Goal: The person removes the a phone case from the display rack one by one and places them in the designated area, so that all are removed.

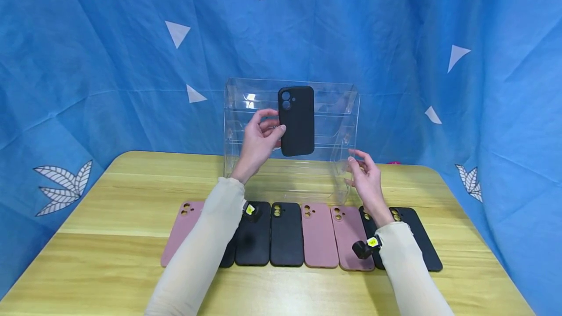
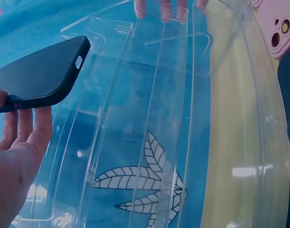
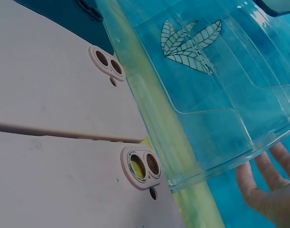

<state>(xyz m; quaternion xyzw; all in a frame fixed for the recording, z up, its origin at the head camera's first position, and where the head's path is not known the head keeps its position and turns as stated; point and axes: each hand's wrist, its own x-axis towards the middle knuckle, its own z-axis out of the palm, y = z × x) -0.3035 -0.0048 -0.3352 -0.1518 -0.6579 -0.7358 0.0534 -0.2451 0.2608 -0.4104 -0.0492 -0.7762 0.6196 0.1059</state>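
My left hand [image 1: 260, 139] pinches a black phone case [image 1: 298, 121] by its left edge, thumb on the back and fingers behind. The case is upright, with its camera holes at the top left, in front of a clear tiered display rack [image 1: 325, 174]. In the left wrist view the same phone case [image 2: 40, 76] is seen end-on, beside the rack's shelves. My right hand [image 1: 365, 177] is at the rack's right side, its fingers slightly bent. In the right wrist view the fingertips of that hand [image 3: 273, 185] touch or nearly touch the rack's side wall [image 3: 230, 166].
Pink and black phone cases lie in a row along the table before the rack, among them a black one [image 1: 287, 238], a pink one [image 1: 319, 238] and a black one [image 1: 419, 238] at the right end. A blue curtain [image 1: 131, 62] hangs behind the wooden table [image 1: 110, 228].
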